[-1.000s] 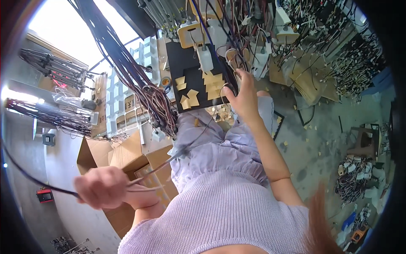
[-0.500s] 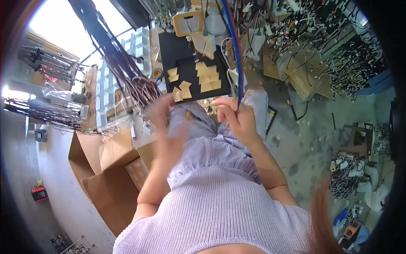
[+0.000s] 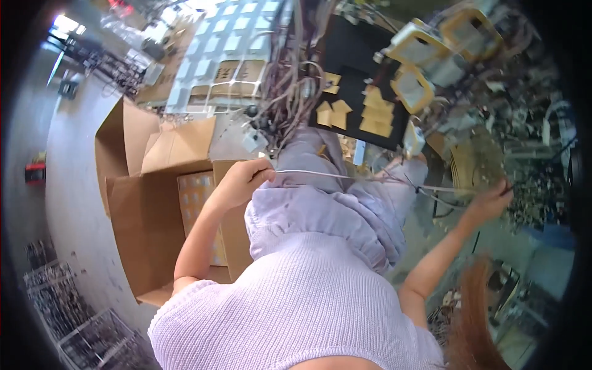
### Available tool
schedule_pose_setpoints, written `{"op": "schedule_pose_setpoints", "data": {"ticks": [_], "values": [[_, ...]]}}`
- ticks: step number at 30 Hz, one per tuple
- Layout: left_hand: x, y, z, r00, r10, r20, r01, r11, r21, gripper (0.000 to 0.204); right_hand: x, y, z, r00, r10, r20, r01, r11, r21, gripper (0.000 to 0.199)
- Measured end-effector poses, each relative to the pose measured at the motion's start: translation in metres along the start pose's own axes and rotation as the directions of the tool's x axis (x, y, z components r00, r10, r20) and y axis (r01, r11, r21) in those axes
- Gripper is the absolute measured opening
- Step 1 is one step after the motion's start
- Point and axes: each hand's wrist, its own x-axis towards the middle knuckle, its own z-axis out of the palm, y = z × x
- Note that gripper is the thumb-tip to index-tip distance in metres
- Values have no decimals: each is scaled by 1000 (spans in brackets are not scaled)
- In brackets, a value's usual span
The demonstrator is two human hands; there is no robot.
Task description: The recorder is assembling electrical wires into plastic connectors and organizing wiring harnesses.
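Note:
A thin pale cable [image 3: 320, 175] runs across my lap between my two hands, with a dark knot or tie partway along it. My left hand [image 3: 243, 184] pinches one end, fingers closed, beside the cardboard box. Far out to the right, my right hand [image 3: 490, 202] is closed around the other end of the cable, somewhat blurred. Beyond my knees lies a black board [image 3: 354, 52] with tan cut pieces [image 3: 377, 114] laid on it in overlapping rows. White and tan housings [image 3: 413, 86] stand at its right edge.
A thick bundle of cables [image 3: 296, 92] hangs over the table's near edge. An open cardboard box [image 3: 145, 228] stands at my left. Pale blocks in rows [image 3: 216, 43] cover the table at the back left. Blurred wire bundles [image 3: 536, 123] crowd the right side.
The view has swung to the right. My hands, near each other before, are now wide apart, with the cable stretched between them. The blue and red wires by my right hand are no longer seen.

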Motion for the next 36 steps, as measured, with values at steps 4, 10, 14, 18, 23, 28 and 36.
{"op": "schedule_pose_setpoints", "data": {"ticks": [4,10,14,18,23,28,36], "values": [[-17,-6,25,966,143,-216,-38,903,427,9,-43,-86,-13,809,-559,-182,562,826,-39,58],[-3,48,25,892,450,-49,-446,892,75,13,-162,-213,-17,-37,-558,829,-516,721,462,24],[16,-19,-60,718,222,-659,-335,941,-48,28,-170,-216,-9,80,-612,787,-325,730,601,12],[55,-127,-147,199,311,-929,580,727,367,51,-192,-289,18,214,-862,459,-265,401,877,11],[90,-160,-160,288,289,-913,630,660,408,56,-236,-391,137,334,-915,227,253,319,913,17],[85,-190,-187,370,50,-928,255,955,153,53,-265,-393,206,136,-897,421,414,438,798,22],[-29,-177,-195,524,-500,-689,-774,58,-631,43,-252,-392,174,343,-907,245,179,320,930,16]]}}
